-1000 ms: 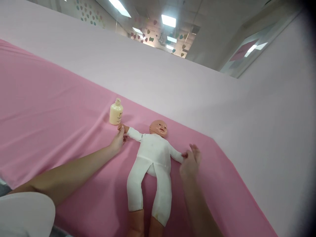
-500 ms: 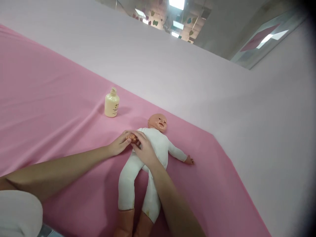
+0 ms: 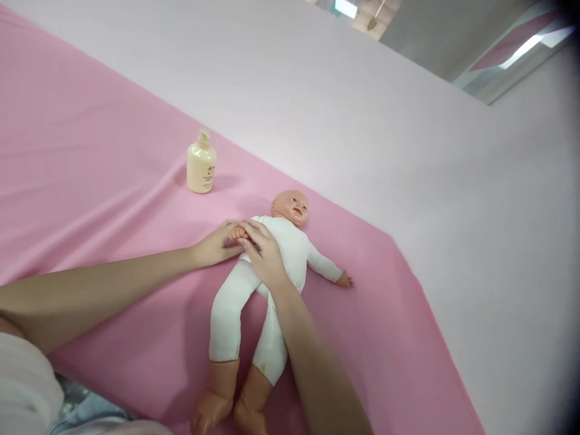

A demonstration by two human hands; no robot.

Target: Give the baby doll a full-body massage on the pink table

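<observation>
A baby doll (image 3: 285, 248) in a white suit lies on its back on the pink cloth (image 3: 149, 338), its head toward the far edge. Both my hands close around the doll's small hand (image 3: 238, 233), raised beside its chest. My left hand (image 3: 218, 244) wraps it from the left, fingers partly hidden behind it. From the right, my right hand (image 3: 266, 254) grips it with thumb and fingers. The doll's other arm stretches out to the right on the cloth.
A cream pump bottle (image 3: 201, 164) stands upright on the cloth, beyond my left hand. A white wall (image 3: 385, 145) borders the cloth at the back and right. A window (image 3: 435, 42) shows at the top.
The view has tilted down, so everything sits higher in the picture and the doll's feet show more. My right thumb has shifted on the doll's hand; my left thumb no longer shows on top.
</observation>
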